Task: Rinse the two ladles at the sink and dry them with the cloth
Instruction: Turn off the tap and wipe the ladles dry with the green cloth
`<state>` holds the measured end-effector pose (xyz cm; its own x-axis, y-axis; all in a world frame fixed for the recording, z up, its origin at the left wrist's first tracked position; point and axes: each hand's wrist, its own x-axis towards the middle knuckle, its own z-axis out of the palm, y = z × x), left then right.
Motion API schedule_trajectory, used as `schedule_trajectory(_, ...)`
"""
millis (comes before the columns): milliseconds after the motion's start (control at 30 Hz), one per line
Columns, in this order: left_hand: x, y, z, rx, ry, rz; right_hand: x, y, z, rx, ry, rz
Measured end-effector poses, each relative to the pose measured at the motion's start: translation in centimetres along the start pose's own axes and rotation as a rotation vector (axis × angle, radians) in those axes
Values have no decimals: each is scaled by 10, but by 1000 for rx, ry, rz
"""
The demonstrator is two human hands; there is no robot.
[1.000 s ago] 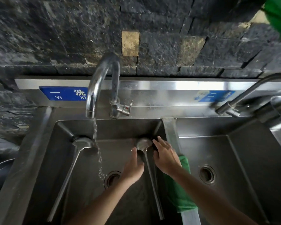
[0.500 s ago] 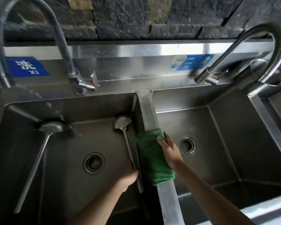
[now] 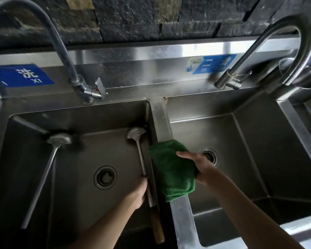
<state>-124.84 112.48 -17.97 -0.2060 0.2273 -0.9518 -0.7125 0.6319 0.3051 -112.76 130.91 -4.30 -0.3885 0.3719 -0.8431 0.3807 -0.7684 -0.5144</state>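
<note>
Fingers of the right hand are curling onto the folded green microfibre cloth, thumb on top, pinching it where it is draping over the steel divider between the basins. Left hand is wrapping its fingers round the thin metal shaft of the wooden-handled steel ladle, bowl resting at the back right corner of the left basin. Judgement: drying is about to begin, so the person is best lifting the ladle clear of the wet basin first, keeping a firm grip low on the shaft, then wiping bowl to handle. Second all-steel ladle is lying apart, diagonally along the left side of the same basin. Right basin is holding nothing visible but its drain.
</note>
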Motion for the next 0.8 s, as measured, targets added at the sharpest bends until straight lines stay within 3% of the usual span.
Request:
schedule_trajectory(100, -51, 25, -4, -49, -4, -28, -19, -10, 8, 105, -72, 46)
schedule_trajectory(267, -74, 35, -25, -86, 29, -95, -43, -14, 21, 208, -204, -79)
schedule_trajectory(400, -99, 42, -37, -60, 22, -87, -58, -14, 46, 200, -282, -68)
schedule_trajectory(633, -133, 48, -64, -23, 48, -33, -78, -10, 102, 24, -158, -54)
schedule_trajectory(800, -150, 35, -79, 8, 66, 26, -88, 8, 141, -66, -124, -159)
